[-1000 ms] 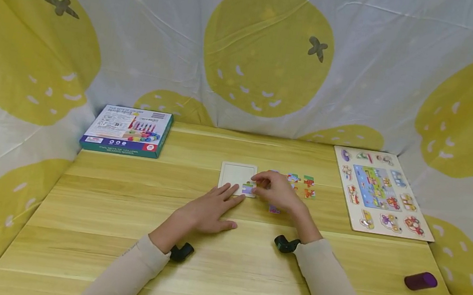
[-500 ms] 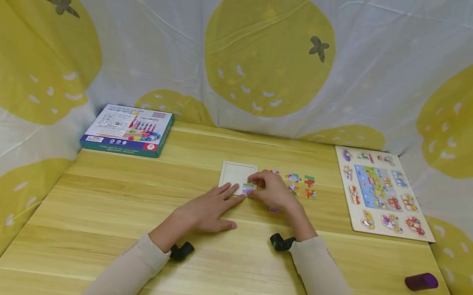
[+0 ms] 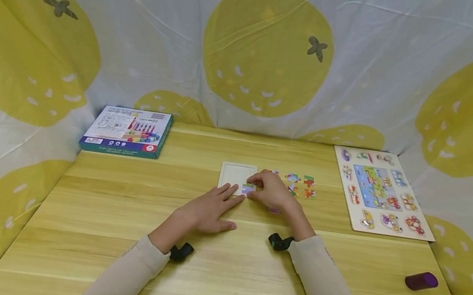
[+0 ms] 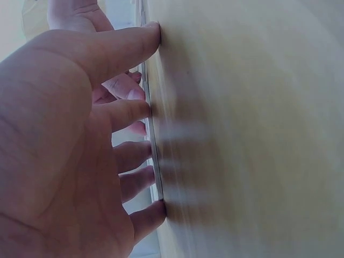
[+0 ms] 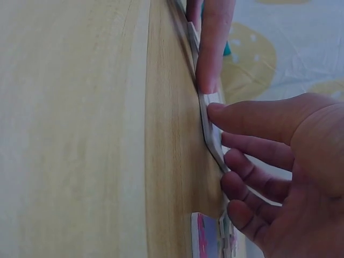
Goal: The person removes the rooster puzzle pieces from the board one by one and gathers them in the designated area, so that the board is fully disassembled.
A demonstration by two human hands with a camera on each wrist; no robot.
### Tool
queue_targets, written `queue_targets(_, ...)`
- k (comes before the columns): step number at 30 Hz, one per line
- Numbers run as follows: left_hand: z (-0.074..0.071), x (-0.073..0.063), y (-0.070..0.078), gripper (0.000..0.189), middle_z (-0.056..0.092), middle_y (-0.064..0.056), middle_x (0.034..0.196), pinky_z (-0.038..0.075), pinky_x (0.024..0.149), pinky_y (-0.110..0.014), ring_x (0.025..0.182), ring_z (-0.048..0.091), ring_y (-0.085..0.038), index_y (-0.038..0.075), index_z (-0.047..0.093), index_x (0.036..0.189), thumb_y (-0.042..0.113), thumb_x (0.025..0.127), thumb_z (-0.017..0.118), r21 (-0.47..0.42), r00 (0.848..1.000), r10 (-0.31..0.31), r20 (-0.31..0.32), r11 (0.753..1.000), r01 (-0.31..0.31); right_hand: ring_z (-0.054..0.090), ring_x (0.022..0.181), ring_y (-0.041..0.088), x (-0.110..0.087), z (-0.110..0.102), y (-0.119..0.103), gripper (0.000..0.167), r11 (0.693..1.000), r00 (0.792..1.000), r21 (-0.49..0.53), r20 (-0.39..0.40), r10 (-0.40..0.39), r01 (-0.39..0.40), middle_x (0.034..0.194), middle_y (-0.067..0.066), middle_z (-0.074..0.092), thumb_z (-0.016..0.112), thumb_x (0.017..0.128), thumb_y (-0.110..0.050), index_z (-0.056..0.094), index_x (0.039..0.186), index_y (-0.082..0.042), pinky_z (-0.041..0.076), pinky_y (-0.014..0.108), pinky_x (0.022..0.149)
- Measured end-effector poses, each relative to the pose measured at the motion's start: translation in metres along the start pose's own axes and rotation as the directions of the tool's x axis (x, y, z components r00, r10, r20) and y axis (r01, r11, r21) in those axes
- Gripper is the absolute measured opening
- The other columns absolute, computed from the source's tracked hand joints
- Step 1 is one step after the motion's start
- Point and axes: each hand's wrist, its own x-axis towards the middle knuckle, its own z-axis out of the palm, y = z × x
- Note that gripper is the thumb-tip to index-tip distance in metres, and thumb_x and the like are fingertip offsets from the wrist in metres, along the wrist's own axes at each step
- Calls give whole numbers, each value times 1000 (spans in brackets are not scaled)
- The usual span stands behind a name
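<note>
A small pale puzzle tray [image 3: 233, 171] lies on the table in the head view. In its near right corner sits a purple and green puzzle piece [image 3: 247, 189]. My right hand [image 3: 274, 192] pinches this piece at its edges, thumb on the near side and index finger on the far side. In the right wrist view the thumb [image 5: 247, 115] is low at the tray's edge, and the other fingers are bent. My left hand [image 3: 208, 209] rests with spread, fairly straight fingers on the tray's near edge and the table. In the left wrist view its fingertips [image 4: 142, 161] touch down along the tray edge.
Several loose puzzle pieces [image 3: 308, 193] lie right of the tray, some partly behind my right hand. A boxed set [image 3: 126, 131] stands back left. A wooden picture board [image 3: 379, 194] lies at the right. A purple cylinder [image 3: 421, 281] lies near the right edge.
My right hand has shifted slightly left over the tray. The puzzle piece has moved a little toward the tray's near edge. My left hand has stayed still.
</note>
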Motion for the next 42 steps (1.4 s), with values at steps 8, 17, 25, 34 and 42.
queue_targets(8,1,-1,1,78,15,-14,173,19,129,-53,161,13,-35,18,27,165,54,102,56,6,1000,-1,0,1000,1,59,104,22,-1,2,0,36,1000,1000,-7,-3,-6,6,117,7,66,78,92,-17,72,127,-8,52,42,95)
queue_targets(17,1,-1,1,77,13,-13,173,18,129,-54,161,11,-34,18,27,165,54,103,55,-11,1000,-7,6,1000,7,64,101,20,0,3,2,30,1000,999,22,-37,10,-10,112,4,70,77,93,-14,73,122,-13,55,42,94)
queue_targets(25,1,-1,1,76,14,-14,173,19,129,-54,161,12,-35,17,29,165,52,103,56,-6,1000,3,-4,1000,-3,64,93,18,1,2,2,22,998,999,64,-49,19,-16,105,2,70,71,97,-11,72,119,-15,55,37,85)
queue_targets(34,-1,-2,2,77,14,-14,173,19,129,-53,161,12,-35,17,28,165,53,103,56,1,1000,0,0,1000,0,64,87,16,1,1,-1,17,998,997,45,-56,-51,54,101,4,70,70,97,-10,68,114,-12,55,34,80)
queue_targets(42,0,-2,1,77,13,-13,173,18,129,-53,161,12,-35,18,27,165,54,103,55,2,1000,-5,3,1000,5,66,89,18,1,1,-2,15,995,996,94,-82,-18,26,99,3,71,69,98,-9,68,111,-14,55,35,81)
